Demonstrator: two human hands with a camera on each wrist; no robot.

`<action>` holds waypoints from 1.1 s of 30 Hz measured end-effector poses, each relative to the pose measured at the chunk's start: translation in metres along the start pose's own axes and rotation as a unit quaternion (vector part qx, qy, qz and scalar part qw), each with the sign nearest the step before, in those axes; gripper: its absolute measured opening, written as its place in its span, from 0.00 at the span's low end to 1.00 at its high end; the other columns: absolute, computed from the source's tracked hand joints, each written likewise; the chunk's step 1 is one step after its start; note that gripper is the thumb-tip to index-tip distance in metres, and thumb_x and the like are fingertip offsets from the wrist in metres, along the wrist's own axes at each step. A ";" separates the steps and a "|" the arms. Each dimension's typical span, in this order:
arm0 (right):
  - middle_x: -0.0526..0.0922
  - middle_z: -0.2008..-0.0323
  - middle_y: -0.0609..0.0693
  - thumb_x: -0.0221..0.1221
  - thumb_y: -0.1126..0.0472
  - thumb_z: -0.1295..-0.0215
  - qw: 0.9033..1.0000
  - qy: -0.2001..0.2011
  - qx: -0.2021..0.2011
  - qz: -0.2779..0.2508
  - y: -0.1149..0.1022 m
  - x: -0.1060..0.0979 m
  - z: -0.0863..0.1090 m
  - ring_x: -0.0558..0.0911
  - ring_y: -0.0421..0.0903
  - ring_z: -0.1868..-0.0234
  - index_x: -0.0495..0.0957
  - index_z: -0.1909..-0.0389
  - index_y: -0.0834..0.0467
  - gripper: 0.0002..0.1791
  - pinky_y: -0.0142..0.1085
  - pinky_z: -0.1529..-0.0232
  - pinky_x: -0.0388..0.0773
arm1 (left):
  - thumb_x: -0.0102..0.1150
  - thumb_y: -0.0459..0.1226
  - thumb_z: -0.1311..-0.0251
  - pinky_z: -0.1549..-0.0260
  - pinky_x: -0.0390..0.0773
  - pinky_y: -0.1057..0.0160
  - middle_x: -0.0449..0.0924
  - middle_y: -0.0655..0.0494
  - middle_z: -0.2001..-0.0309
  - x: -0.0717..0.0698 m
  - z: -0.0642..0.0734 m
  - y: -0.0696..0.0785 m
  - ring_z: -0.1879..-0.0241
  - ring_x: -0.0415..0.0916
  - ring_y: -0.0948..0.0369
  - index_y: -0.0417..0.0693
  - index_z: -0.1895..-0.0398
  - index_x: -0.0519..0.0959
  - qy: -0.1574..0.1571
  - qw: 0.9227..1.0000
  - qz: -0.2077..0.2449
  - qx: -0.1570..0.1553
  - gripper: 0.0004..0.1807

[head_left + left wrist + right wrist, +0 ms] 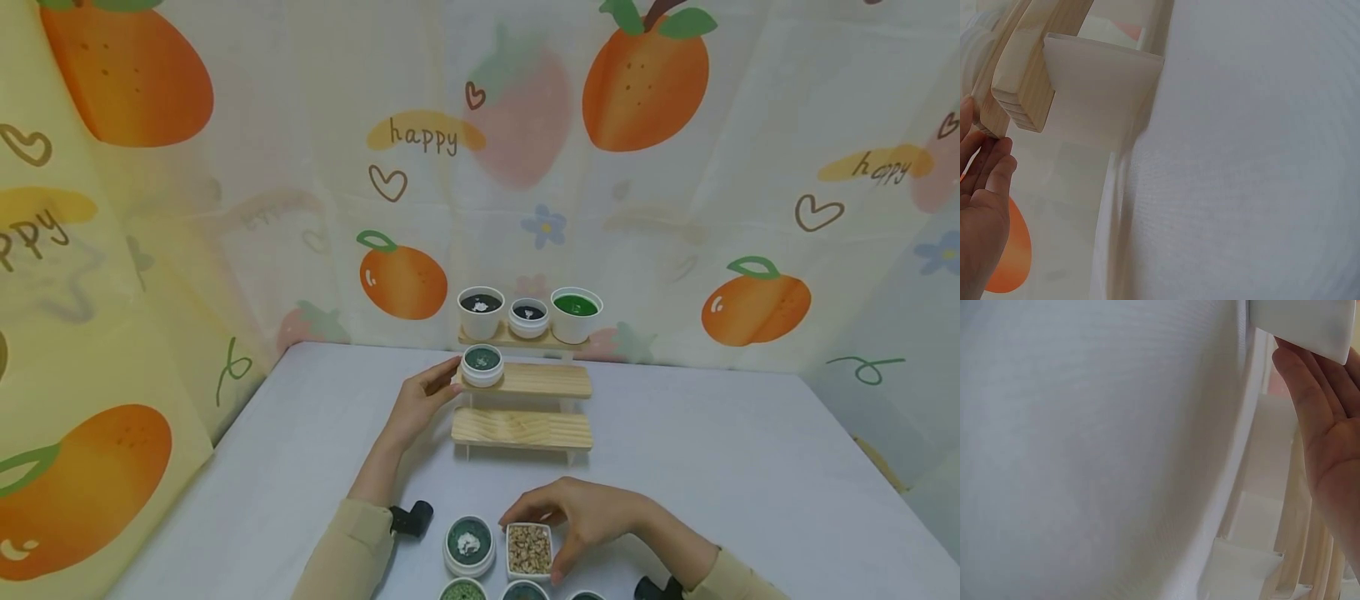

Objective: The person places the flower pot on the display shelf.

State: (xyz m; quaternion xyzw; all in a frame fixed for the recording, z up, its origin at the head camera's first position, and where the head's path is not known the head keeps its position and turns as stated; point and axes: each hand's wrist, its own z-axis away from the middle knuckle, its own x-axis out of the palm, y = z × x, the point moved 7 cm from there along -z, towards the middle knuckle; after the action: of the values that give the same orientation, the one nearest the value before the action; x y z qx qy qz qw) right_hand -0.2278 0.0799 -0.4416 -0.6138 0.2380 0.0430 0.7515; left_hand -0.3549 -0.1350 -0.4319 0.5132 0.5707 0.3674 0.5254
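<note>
My left hand (416, 404) is at the left end of the middle wooden shelf (547, 380), its fingertips right at a small round white cup (482, 377) with dark green contents. In the left wrist view, the fingers (999, 164) reach the plank's end. Near the front of the table, my right hand (592, 518) spans a square white bowl (528, 552) filled with tan chopped bits, thumb at its right side and fingers around the far side. The right wrist view shows the fingers (1310, 394) against the bowl's wall (1304, 325).
On the top shelf (506, 337) stand two white cups with dark contents and one green-filled cup (576, 321). The bottom shelf (521, 429) is bare wood. Left of the square bowl is a round cup (468, 546) of dark green with white on top; several more cups sit at the front edge.
</note>
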 end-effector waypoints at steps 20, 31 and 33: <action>0.80 0.38 0.46 0.75 0.56 0.49 0.998 0.041 0.022 0.050 0.002 -0.006 0.003 0.78 0.34 0.39 0.73 0.36 0.53 0.38 0.25 0.40 0.77 | 0.64 0.39 0.37 0.30 0.71 0.53 0.72 0.51 0.31 0.000 -0.001 -0.002 0.30 0.69 0.51 0.49 0.32 0.72 0.001 1.000 -0.002 -0.004 0.29; 0.80 0.39 0.47 0.76 0.54 0.52 0.989 0.112 0.056 0.077 0.001 -0.027 0.007 0.78 0.36 0.40 0.74 0.36 0.51 0.39 0.25 0.41 0.77 | 0.64 0.39 0.37 0.30 0.71 0.52 0.72 0.50 0.31 -0.001 -0.001 -0.002 0.31 0.70 0.50 0.49 0.32 0.72 0.002 1.000 -0.002 0.000 0.29; 0.80 0.39 0.47 0.76 0.53 0.52 0.987 0.124 0.063 0.081 0.000 -0.031 0.007 0.79 0.38 0.39 0.74 0.36 0.50 0.39 0.26 0.41 0.77 | 0.64 0.40 0.37 0.30 0.70 0.52 0.73 0.51 0.31 0.000 -0.001 -0.002 0.31 0.70 0.50 0.49 0.32 0.72 0.002 1.000 -0.003 -0.001 0.29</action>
State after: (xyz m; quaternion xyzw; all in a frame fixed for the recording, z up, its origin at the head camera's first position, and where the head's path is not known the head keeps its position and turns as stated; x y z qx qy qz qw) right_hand -0.2532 0.0939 -0.4281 -0.5449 0.3802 0.0124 0.7472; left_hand -0.3562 -0.1357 -0.4336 0.5101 0.5728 0.3671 0.5262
